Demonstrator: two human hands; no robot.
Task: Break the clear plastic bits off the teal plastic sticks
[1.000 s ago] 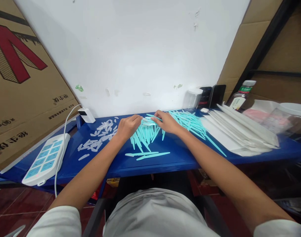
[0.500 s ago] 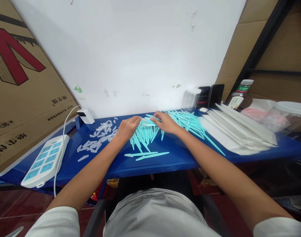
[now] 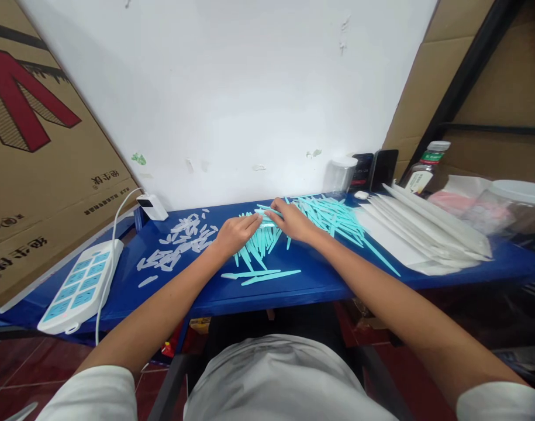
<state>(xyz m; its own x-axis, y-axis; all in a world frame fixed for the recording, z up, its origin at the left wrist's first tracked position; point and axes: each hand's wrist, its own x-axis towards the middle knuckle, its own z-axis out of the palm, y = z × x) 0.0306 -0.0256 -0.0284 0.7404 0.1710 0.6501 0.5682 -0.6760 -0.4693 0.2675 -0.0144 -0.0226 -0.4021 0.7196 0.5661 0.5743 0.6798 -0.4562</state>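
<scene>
My right hand (image 3: 291,219) is closed, thumb and fingers pinching a slim teal stick (image 3: 267,209) that looks like an eyebrow razor. My left hand (image 3: 237,233) meets it from the left, fingers pressed together near the right fingertips; whatever they pinch is too small to make out. Under and in front of both hands lies a heap of teal razors (image 3: 261,241), and two single razors (image 3: 271,276) rest nearer the table's front edge. A second, larger teal pile (image 3: 332,217) spreads to the right. Small clear plastic covers (image 3: 179,240) are scattered left of my left hand.
A white power strip (image 3: 76,286) with a cable and a small white device (image 3: 152,207) are at the left. On the right are white packets (image 3: 429,228), a clear jar (image 3: 341,175), two dark phones (image 3: 383,169) and a bottle (image 3: 425,169). A white wall (image 3: 249,105) stands behind the blue table (image 3: 162,298).
My left hand has moved right, bringing its fingertips up to my right hand. The right hand has barely shifted, and the piles look the same.
</scene>
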